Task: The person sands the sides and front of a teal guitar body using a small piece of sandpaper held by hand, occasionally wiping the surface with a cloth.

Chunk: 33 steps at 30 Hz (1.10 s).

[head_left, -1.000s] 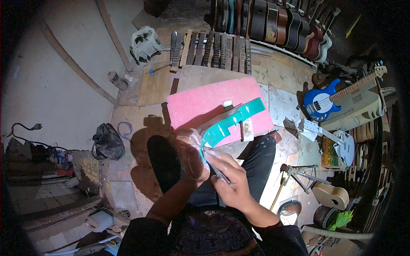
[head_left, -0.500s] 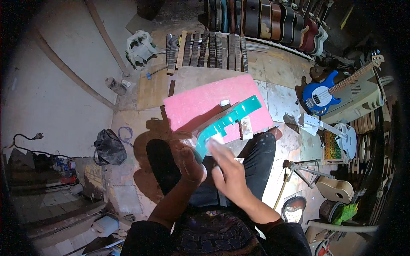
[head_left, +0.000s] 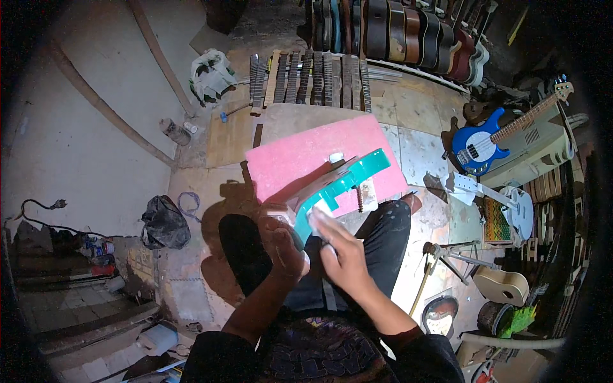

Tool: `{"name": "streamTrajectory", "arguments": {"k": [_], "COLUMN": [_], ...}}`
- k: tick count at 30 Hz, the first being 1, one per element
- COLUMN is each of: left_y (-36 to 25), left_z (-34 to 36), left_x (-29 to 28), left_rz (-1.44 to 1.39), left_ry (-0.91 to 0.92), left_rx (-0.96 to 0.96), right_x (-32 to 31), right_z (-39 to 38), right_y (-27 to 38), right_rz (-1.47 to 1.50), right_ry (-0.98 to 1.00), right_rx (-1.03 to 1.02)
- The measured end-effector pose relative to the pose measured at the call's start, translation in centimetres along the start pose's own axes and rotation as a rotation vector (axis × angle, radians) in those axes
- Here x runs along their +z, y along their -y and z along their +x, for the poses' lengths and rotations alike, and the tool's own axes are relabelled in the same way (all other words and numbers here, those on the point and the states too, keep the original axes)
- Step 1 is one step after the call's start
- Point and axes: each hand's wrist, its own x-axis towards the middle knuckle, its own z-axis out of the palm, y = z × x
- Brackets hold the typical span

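Note:
A teal piece [head_left: 350,181], apparently an electric guitar body, is tilted up on its edge over my lap, its far end above a pink board [head_left: 287,159]. My left hand [head_left: 282,246] is closed around its near-left end. A small white pad or folded sheet [head_left: 323,209] lies under the fingers of my right hand [head_left: 341,251], pressed on the teal face; whether it is cloth or paper cannot be made out. A small white block [head_left: 336,157] and a dusty whitish block [head_left: 368,195] lie on the pink board, beside the teal piece.
Several guitar necks [head_left: 319,80] lie in a row beyond the board, with hanging guitar bodies [head_left: 396,29] behind. A blue bass [head_left: 479,142] leans at the right, near a metal stand [head_left: 447,255] and an unfinished acoustic guitar [head_left: 501,285]. A black bag [head_left: 164,221] lies left.
The teal piece has tipped slightly, its far end a little lower. My right hand has shifted slightly along its face with the white pad. My left hand keeps its hold.

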Motion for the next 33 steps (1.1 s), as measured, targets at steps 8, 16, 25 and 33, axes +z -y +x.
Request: {"name": "streamTrajectory", "arguments": {"k": [8, 16, 25, 33], "left_y": [-0.6, -0.1, -1.3, -1.9], "left_z": [1.6, 1.5, 1.6, 1.5], "left_x": [2.2, 2.9, 2.7, 2.7], "left_rz": [0.065, 0.176, 0.160, 0.157], "left_ry": [-0.162, -0.083, 0.005, 0.034], "left_rx": [0.199, 0.378, 0.330, 0.305], "right_x": [-0.1, -0.4, -0.9, -0.8], "right_z": [0.5, 0.3, 0.8, 1.1], "right_y": [1.0, 0.1, 0.2, 1.2], "right_rz": [0.032, 0.073, 0.019, 0.084], "right_ry": [0.051, 0.100, 0.135, 0.180], "right_rx": [0.015, 0.022, 0.074, 0.017]}}
